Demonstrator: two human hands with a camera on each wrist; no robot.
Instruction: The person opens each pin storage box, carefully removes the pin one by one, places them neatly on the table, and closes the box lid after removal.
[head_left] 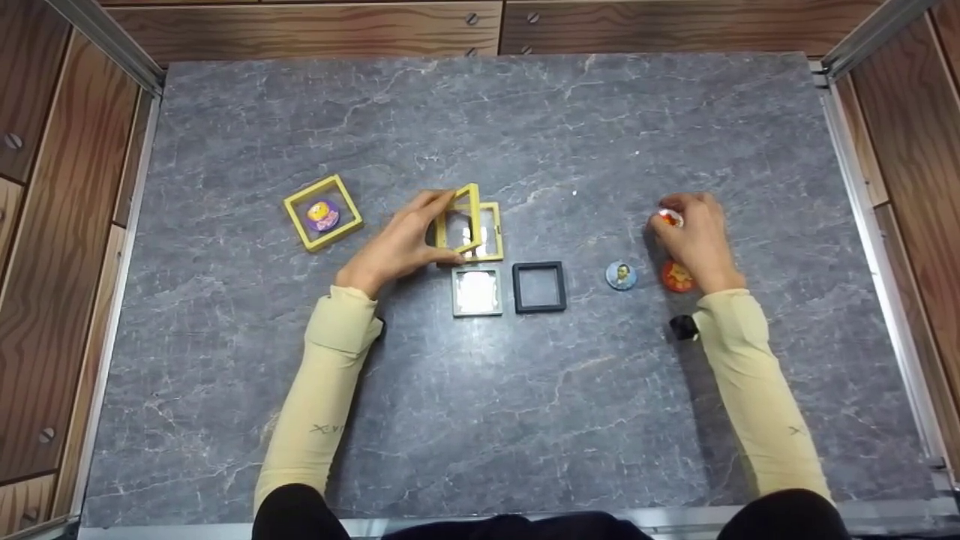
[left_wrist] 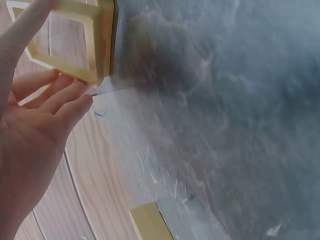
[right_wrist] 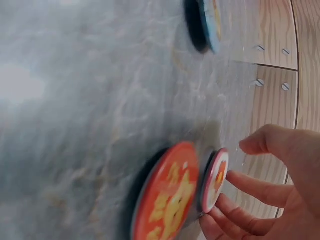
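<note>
My left hand [head_left: 405, 236] grips the raised half of a yellow display frame [head_left: 475, 217] with clear film. Its thumb and fingers are on opposite edges, and the other half lies flat on the table. In the left wrist view, the fingertips [left_wrist: 75, 97] meet the frame's lower edge. My right hand [head_left: 697, 236] is around a small round badge [right_wrist: 216, 179], white with a red rim and an orange picture. Its fingers touch the badge's edge, while the thumb stands apart from it. Just below lies a larger red badge [head_left: 677, 276] with a yellow design.
A blue portrait badge [head_left: 621, 275] lies left of the red one. Nearer me are a grey frame [head_left: 477, 291] and a black frame [head_left: 539, 286]. At left, another yellow frame [head_left: 305, 234] contains a purple badge [head_left: 323, 216]. Wood-patterned walls [head_left: 300, 30] border the grey marbled table [head_left: 525, 420].
</note>
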